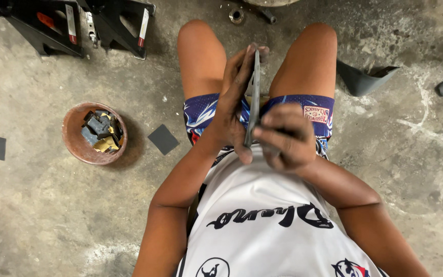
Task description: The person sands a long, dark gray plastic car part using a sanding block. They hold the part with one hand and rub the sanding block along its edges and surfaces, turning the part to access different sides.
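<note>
I see my left hand (234, 100) flat along a thin grey strip (255, 92) held on edge over my lap, right hand (285, 138) pinching its near end. A bowl (73, 138) of scraps sits on the floor (37, 205).

Stained concrete floor (52, 205), perhaps damp

Open concrete floor (37, 205) near left. Round reddish bowl of dark scraps (94, 133) blocks left; dark square sheets (163, 139) beside it. Black stands (78, 23) far left. Bent dark plastic piece (365, 78) right.
</note>
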{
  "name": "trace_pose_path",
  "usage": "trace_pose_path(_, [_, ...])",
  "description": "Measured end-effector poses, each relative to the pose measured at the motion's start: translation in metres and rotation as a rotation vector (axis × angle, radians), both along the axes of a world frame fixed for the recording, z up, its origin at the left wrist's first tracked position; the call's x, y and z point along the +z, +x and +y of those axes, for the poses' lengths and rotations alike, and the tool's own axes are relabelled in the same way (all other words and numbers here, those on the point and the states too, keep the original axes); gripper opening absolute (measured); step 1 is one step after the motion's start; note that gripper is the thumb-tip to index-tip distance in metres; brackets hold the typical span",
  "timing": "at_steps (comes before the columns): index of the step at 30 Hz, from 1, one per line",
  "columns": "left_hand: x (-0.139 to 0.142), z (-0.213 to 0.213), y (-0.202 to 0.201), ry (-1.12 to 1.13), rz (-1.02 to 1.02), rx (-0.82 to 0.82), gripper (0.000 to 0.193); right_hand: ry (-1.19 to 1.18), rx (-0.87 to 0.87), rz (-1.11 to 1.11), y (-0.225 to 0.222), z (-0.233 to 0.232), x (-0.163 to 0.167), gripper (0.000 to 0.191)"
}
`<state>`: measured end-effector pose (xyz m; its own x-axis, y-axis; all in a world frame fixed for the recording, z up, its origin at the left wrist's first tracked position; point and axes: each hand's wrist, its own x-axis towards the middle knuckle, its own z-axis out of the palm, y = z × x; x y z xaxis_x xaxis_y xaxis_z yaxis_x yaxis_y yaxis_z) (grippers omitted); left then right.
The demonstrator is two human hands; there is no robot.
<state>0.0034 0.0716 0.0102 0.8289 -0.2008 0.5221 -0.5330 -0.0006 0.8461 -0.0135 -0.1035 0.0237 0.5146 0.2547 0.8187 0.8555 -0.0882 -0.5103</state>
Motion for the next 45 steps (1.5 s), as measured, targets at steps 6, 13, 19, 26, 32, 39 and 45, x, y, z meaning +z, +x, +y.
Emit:
trace_pose_path(6, [0.002, 0.002, -0.002, 0.059, 0.032, -0.032, 0.158, -0.097, -0.129, 0.214, 0.005, -0.009, 0.005, 0.015])
trace_pose_path(13, [-0.002, 0.001, -0.001, 0.005, 0.032, -0.076, 0.159, -0.072, -0.013, 0.082, 0.021, -0.007, 0.008, 0.017])
trace_pose_path(19, [-0.007, 0.003, -0.003, -0.039, 0.034, -0.078, 0.16, -0.116, -0.011, 0.076, 0.03, -0.007, 0.01, 0.019])
trace_pose_path(26, [-0.007, 0.01, -0.007, 0.053, 0.013, -0.093, 0.158, -0.251, -0.001, 0.041, 0.042, -0.014, 0.034, 0.028])
trace_pose_path(32, [-0.006, 0.009, -0.005, 0.023, -0.002, -0.099, 0.152, -0.425, 0.067, -0.019, 0.059, -0.029, 0.058, 0.035])
trace_pose_path(39, [-0.008, 0.006, -0.006, -0.006, -0.014, -0.142, 0.151, -0.454, 0.243, -0.083, 0.055, -0.031, 0.061, 0.039])
trace_pose_path(45, [-0.008, 0.01, -0.01, -0.008, 0.041, -0.184, 0.156, -0.478, -0.098, -0.046, 0.062, -0.029, 0.044, 0.038])
